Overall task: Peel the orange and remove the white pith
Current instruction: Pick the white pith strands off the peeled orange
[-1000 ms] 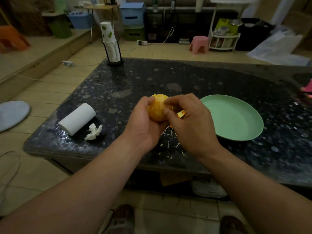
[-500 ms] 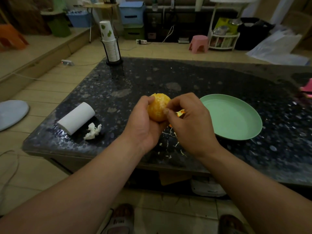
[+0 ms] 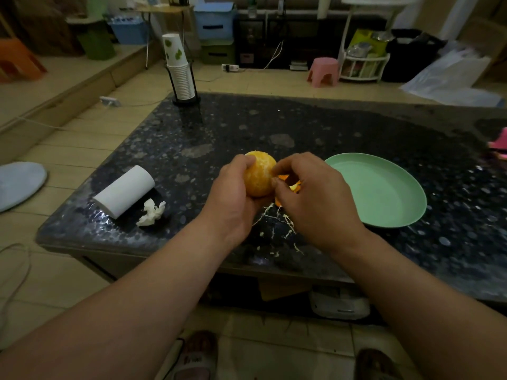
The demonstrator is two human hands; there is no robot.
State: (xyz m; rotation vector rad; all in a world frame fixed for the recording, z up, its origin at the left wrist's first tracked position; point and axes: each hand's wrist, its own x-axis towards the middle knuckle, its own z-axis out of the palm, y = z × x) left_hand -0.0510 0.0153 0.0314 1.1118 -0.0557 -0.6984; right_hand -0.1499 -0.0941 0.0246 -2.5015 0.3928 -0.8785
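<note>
The orange (image 3: 259,175) is held above the near middle of the dark speckled desk (image 3: 274,127), between both hands. Its rind is off and the pale, mottled surface faces the camera. The left grip (image 3: 230,196) closes around the fruit from the left and below, with the thumb over its upper left edge and the palm under it. The right grip (image 3: 315,198) is curled, and its thumb and forefinger tips meet on the orange's right side, pinching at the surface there. Whatever is between those two tips is too small to make out.

Just behind the right grip, bright bits of peel (image 3: 290,185) lie on the desk, partly hidden by the fingers. Thin white pith strands (image 3: 277,215) are scattered on the desk under and between the wrists, reaching toward the near edge.

A green plate (image 3: 384,198) sits just right of the right grip. On the left of the desk a white paper roll (image 3: 124,190) lies on its side, and a crumpled tissue (image 3: 151,212) lies just beside its near end. At the far left corner stands a stack of paper cups (image 3: 179,75) in a black holder. A pink stool (image 3: 323,71) stands on the floor beyond the desk.
</note>
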